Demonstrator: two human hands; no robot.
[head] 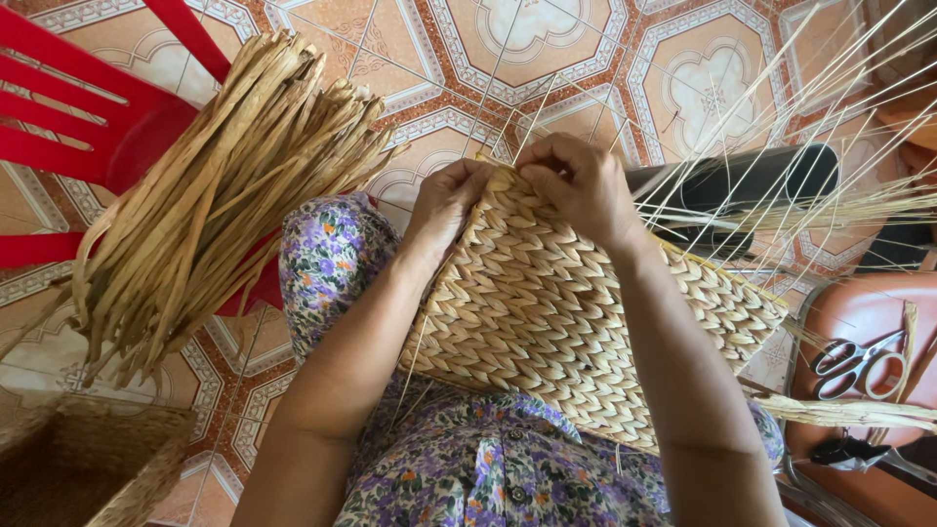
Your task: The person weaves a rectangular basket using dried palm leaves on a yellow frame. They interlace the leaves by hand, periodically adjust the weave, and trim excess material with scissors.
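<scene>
A half-woven straw basket (547,312) rests on my lap, its plaited side facing up. My left hand (444,200) pinches the weave at the basket's far rim. Beside it, my right hand (578,185) grips a strand at the same rim, fingers curled shut. Thin pale stakes (781,127) fan out from the rim toward the upper right. Both forearms cross over the basket toward the rim.
A thick bundle of dried straw strands (224,195) lies over a red plastic chair (88,117) on the left. Scissors (859,361) sit on a brown stool (869,322) at right. A black roll (742,181) lies on the patterned tile floor (527,49). Another woven basket (88,459) stands bottom left.
</scene>
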